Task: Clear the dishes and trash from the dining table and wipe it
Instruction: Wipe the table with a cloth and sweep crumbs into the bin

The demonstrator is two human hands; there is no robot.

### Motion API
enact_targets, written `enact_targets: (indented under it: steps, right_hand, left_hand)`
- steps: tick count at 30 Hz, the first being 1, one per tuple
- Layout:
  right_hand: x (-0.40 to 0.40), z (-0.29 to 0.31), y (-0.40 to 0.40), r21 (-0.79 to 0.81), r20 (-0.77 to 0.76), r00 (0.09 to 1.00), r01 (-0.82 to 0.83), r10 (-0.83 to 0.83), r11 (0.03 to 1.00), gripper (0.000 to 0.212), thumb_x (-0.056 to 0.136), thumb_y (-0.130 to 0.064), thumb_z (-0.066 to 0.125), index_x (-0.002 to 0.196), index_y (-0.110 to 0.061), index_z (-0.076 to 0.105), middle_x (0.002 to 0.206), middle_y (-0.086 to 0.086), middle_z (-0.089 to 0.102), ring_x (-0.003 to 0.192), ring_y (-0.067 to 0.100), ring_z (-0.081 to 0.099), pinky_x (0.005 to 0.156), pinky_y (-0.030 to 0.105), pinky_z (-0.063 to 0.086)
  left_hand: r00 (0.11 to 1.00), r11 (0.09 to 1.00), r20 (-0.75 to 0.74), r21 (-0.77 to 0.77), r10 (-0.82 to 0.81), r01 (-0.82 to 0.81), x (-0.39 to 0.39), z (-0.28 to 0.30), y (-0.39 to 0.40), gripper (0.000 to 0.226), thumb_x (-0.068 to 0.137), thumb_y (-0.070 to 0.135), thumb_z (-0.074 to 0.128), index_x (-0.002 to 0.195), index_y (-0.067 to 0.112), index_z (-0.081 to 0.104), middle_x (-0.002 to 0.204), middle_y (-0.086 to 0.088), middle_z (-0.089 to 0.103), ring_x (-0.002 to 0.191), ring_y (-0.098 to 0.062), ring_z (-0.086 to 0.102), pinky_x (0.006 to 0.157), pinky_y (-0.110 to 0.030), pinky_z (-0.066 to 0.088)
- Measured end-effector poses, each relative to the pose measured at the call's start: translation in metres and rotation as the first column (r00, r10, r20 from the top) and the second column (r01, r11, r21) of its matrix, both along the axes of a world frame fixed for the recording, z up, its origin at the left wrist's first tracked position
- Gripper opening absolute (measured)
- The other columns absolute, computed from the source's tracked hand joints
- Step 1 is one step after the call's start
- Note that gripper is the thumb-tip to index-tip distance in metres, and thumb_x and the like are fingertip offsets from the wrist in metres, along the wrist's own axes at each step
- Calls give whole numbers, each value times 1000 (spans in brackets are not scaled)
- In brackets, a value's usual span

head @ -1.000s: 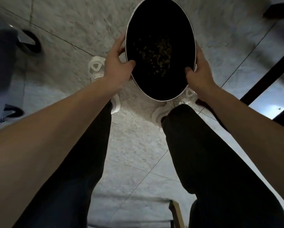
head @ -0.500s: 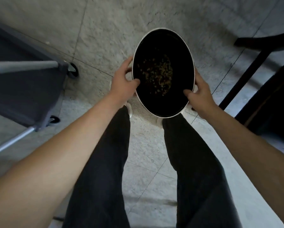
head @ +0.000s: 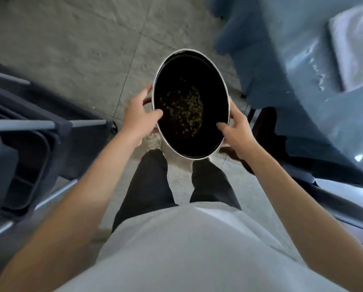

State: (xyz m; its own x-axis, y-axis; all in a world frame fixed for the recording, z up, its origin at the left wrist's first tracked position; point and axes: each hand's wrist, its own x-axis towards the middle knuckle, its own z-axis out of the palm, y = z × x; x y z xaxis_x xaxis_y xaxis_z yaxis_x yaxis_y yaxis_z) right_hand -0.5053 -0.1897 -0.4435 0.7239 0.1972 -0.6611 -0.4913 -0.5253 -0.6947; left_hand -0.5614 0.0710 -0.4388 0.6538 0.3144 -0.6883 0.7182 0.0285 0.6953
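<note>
Black bowl (head: pixel 190 81) with a pale rim, held in the air out in front of the body, above the floor and the feet. Inside, a loose scatter of small yellowish-brown food bits (head: pixel 184 109) on the dark bottom, gathered toward the middle. Tipped a little, its opening turned toward the camera.

Left hand (head: pixel 139 119) clamped on the bowl's left rim: thumb hooked over the edge onto the inner wall, fingers wrapped behind on the outside. Right hand (head: pixel 236 128) gripping the right rim the same way, thumb lying on the inside near the lower right edge, fingers curled under and behind. Both bare forearms stretched forward from the lower corners of the view.

Directly under the bowl, dark trousers (head: pixel 149 186) and a pale shoe (head: pixel 154 142) just below the left hand, on a grey tiled floor (head: pixel 81 39) crossed by thin grout lines. Closer in, a light grey shirt (head: pixel 187 245) filling the bottom of the view.

To the left, a dark cart (head: pixel 27 131) with grey metal bars, standing beside the left arm. To the right, the desk (head: pixel 315 85) draped in a blue cloth under a shiny clear cover, its edge hanging down near the bowl's upper right; a pale folded item (head: pixel 353 45) lying on it at the far right, too blurred to name.
</note>
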Motion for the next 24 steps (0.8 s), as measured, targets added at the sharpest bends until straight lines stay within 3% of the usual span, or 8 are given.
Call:
enact_targets:
  steps: [3,6,9,13,15,18,20,24]
  right_hand:
    - [-4,26,5,7,19,999,27,-28,1000,86,94,6,52,153,-54,34,134,-13,63,106,17,72,75,34,64]
    - [-4,44,5,6,35,996,77,-77,997,83,96,6,51,152,-53,36,127,-16,64,99,17,73,59,21,56]
    - [-5,53,2,19,48,990,135,-136,991,82,95,7,50,146,-57,42,120,-12,69,94,23,74,52,24,54]
    - [-3,49,-8,40,47,978,200,-202,979,78,96,7,50,148,-51,45,109,-12,72,88,17,74,54,30,57]
    - [1,43,-17,68,6,974,225,-226,972,73,100,4,52,151,-47,42,116,-14,71,100,12,71,65,29,61]
    - [15,27,-35,102,-109,966,248,-237,964,69,105,-2,51,153,-50,38,126,-7,70,112,18,70,82,45,64]
    - [29,17,-50,86,-148,968,219,-205,972,68,106,-5,50,152,-52,37,123,-3,71,107,22,72,77,46,65]
    - [62,5,-84,49,-130,985,124,-117,991,63,106,-7,51,153,-46,39,113,-1,72,90,18,74,58,31,61]
  left_hand:
    - [999,999,38,12,-33,33,5,24,-1,82,81,1,61,146,46,43,133,17,55,113,-21,67,79,-47,63]
    - [995,996,50,18,-83,82,19,39,-2,81,85,-2,61,151,39,40,125,19,54,107,-21,69,83,-47,62]
    - [990,992,60,17,-128,127,29,43,-5,80,84,-1,62,149,41,43,124,20,58,105,-21,70,78,-46,64]
    - [983,984,49,51,-174,172,43,48,-18,83,82,1,62,145,50,41,128,19,57,101,-20,70,77,-46,63]
    - [983,982,31,71,-180,177,51,50,-28,84,81,1,62,143,53,40,130,15,56,101,-22,70,75,-47,64]
    - [983,978,-22,106,-180,182,66,49,-48,85,81,1,62,144,53,39,134,9,55,96,-24,71,67,-46,65]
    - [985,980,-64,113,-157,164,75,46,-66,86,82,1,62,147,50,37,133,10,54,93,-24,71,66,-46,65]
    - [989,989,-129,117,-76,91,87,40,-107,83,84,-2,60,148,46,40,113,17,58,94,-20,69,66,-44,64]
